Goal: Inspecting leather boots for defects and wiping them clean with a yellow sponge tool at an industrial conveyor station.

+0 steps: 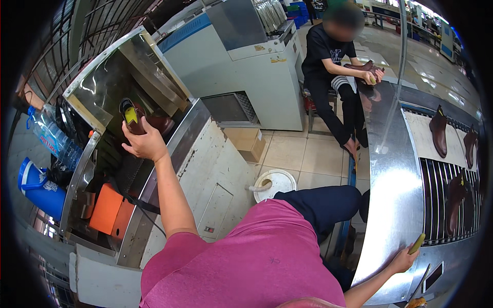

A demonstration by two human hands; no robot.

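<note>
- The right hand, above the lower part of the metal desk, is closed round a yellow-green piece; held clear of the desk's edge, it should be less likely to knock.
- The left hand pinches the near end of a brown shoe between thumb and forefinger, other fingers spread. The shoe is inside the clear-panelled hood, its opening showing yellow-green inside. A firm, light pinch, with fingers off the hood's frame, would probably guard the leather best.
- Beneath the hood, toward the cabinet's near end, sits an orange box; reaching above it, not across it, seems sensible.
- The desk's top is shiny; along its right side run metal bars and a pale board, bearing more brown shoes.
- On the tiled floor, between desk and cabinet, stand a white bucket and, farther off, a cardboard box.
- Beyond the desk's far left corner, a seated co-worker handles another shoe; a large pale machine stands left of them.
</note>
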